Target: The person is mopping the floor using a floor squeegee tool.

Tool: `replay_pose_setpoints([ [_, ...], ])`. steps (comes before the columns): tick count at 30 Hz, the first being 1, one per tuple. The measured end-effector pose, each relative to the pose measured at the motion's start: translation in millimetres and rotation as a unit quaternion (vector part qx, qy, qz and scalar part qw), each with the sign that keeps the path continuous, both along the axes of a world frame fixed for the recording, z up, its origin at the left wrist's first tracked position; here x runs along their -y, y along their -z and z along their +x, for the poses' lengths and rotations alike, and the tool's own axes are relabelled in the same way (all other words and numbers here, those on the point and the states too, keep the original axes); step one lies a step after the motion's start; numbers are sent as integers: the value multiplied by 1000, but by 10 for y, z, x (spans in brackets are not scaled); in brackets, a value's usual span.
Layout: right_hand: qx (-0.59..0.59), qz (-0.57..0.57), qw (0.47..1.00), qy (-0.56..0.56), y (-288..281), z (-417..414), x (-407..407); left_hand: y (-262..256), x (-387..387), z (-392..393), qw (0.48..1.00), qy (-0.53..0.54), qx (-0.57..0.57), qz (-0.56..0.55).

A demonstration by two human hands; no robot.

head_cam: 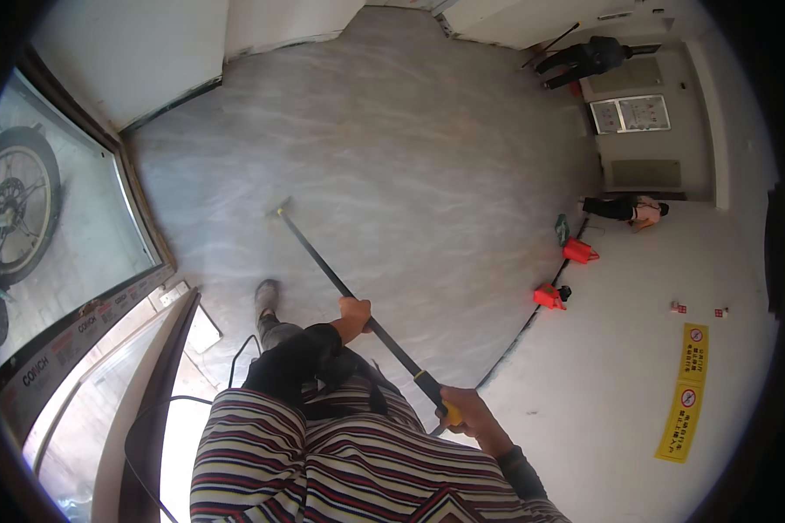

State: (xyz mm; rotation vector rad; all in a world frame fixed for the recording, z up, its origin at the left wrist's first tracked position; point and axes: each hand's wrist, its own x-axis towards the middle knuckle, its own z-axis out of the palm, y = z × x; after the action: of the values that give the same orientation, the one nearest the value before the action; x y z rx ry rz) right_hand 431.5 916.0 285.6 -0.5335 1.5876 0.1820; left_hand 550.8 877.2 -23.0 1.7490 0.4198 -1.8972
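Observation:
Both hands grip one long dark telescopic pole (pixel 333 276) with yellow fittings, slanting from my body down to the grey floor (pixel 379 144). My left hand (pixel 355 315) is wrapped around the middle of the shaft. Farther up, my right hand (pixel 466 413) is closed on the yellow end grip (pixel 452 412). At the far end of the pole, a small yellowish tool head (pixel 280 210) is on or just above the floor; it is blurred, and I cannot tell its exact kind. My shoe (pixel 267 295) stands on the floor left of the shaft.
Left are a glazed door frame (pixel 140 202), with a motorcycle wheel (pixel 18 202) behind the glass, and an open door (pixel 147 399). Red bags (pixel 579 250) lie along the right wall. One person (pixel 618 208) bends beside that wall; another (pixel 582 62) stands farther back near a pole.

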Motion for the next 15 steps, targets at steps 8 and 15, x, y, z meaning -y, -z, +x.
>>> replay_pose_setpoints([
  [8,28,-36,999,11,608,69,-134,328,-240,744,693,618,237,-285],
  [15,93,-29,994,-52,869,68,-437,1611,-857,1006,931,219,264,-122],
])
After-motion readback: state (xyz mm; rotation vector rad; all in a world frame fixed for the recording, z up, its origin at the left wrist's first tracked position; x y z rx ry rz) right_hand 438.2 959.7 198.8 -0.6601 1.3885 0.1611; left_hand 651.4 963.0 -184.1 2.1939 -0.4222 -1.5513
